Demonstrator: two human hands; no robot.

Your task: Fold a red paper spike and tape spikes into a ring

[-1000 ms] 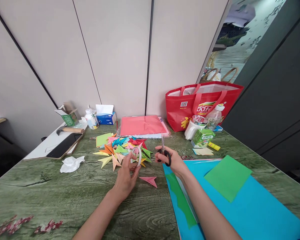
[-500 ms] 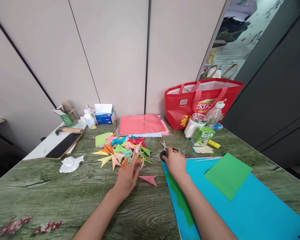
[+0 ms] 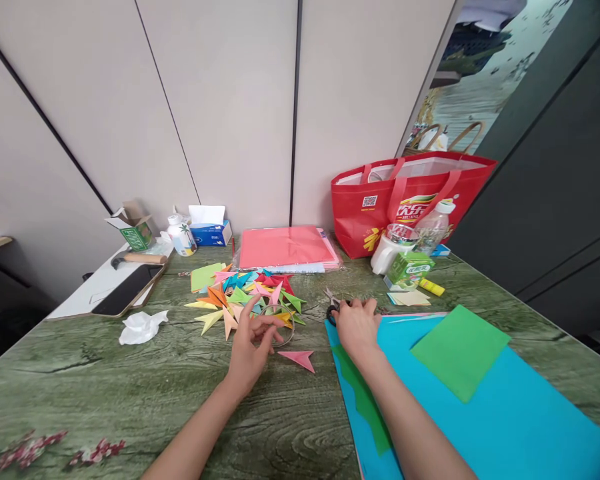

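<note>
A big red bag (image 3: 350, 220) is standing at the back of the surface (image 3: 180, 407). It is showing big white Chinese letters, with "HUANL" in small letters under them; what follows is too hard to read. A QR code (image 3: 369, 201) is sitting on the bag's left part. In front of the bag, a green box (image 3: 410, 270) is showing white Chinese letters, too blurry to read. At the back left, a blue tissue box (image 3: 211, 234) is showing tiny white marks, and the white bottle (image 3: 182, 240) beside it is wearing a palm tree picture.

The left hand (image 3: 249, 347) is bending its fingers at the left side of a thin ring (image 3: 293, 327). I cannot tell if it is pinching the ring or just touching it. The ring is sitting between the hands, nearer the left one, by a pile of folded papers (image 3: 240, 297). One pink folded paper (image 3: 299, 360) is lying alone, just nearer than the ring.

The right hand (image 3: 359, 327) is covering part of the scissors (image 3: 333, 307) at their black handles. I cannot tell if it is gripping them. The blades are poking out, pointing away and a bit left. A big blue paper (image 3: 510, 427) is lying under the right arm.
</note>
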